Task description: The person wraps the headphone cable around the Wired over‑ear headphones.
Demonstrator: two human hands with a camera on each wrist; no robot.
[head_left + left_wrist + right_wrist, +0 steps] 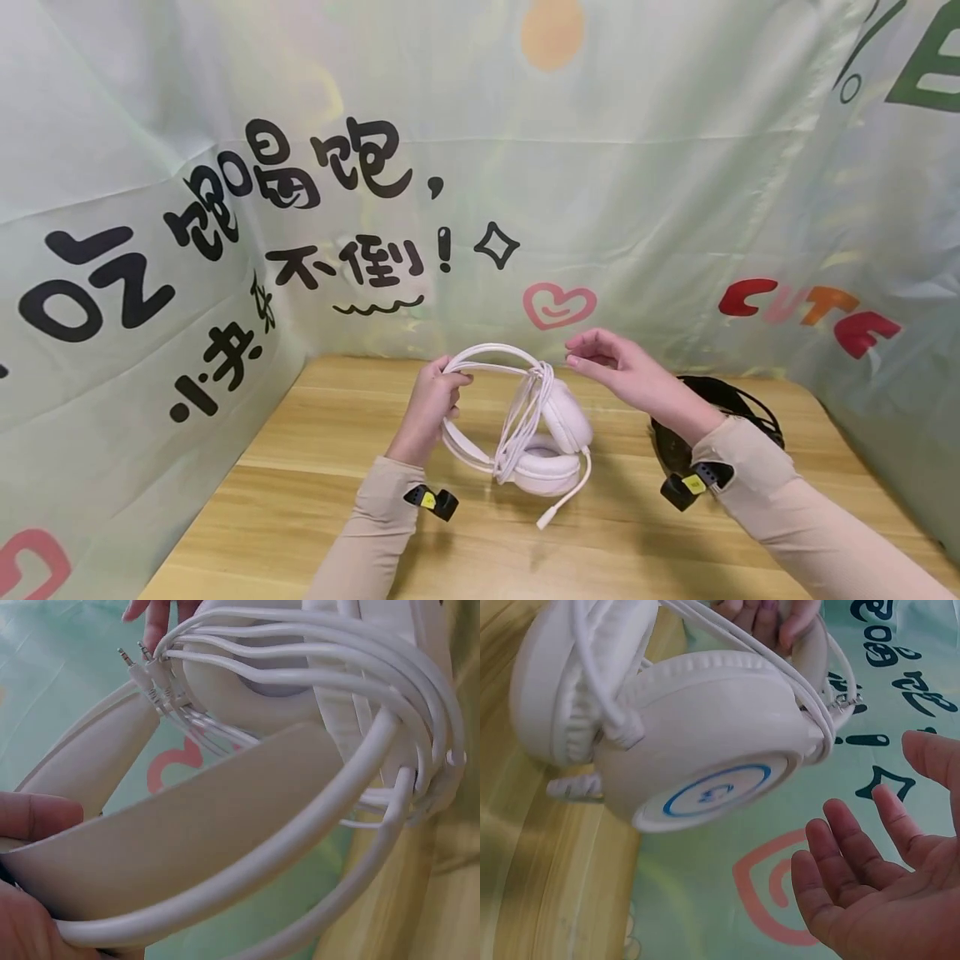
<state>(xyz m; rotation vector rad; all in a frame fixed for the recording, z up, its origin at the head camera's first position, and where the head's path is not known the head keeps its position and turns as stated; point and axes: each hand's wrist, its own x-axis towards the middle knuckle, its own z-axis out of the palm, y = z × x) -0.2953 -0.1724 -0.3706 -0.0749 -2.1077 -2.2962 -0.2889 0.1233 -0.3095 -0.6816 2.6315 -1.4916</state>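
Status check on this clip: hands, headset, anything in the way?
Left hand grips white headset by its headband, cable wound around it. Right hand open, off the headset. Black headset on table behind right wrist, not obstructing.

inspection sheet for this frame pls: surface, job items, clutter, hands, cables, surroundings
Surface: wooden table, light grain, bare in front.
Job's things: white headset, held up above the table by its headband; ear cup with a blue ring shows in the right wrist view.
Clutter: black headset lying on the table, partly hidden behind the right forearm.
Grippers: left hand grips the headband; right hand open, close to the headband top, not touching.
Cables: white cable wrapped in loops around the headset; one plug end hangs loose toward the table.
Surroundings: printed cloth backdrop on three sides.
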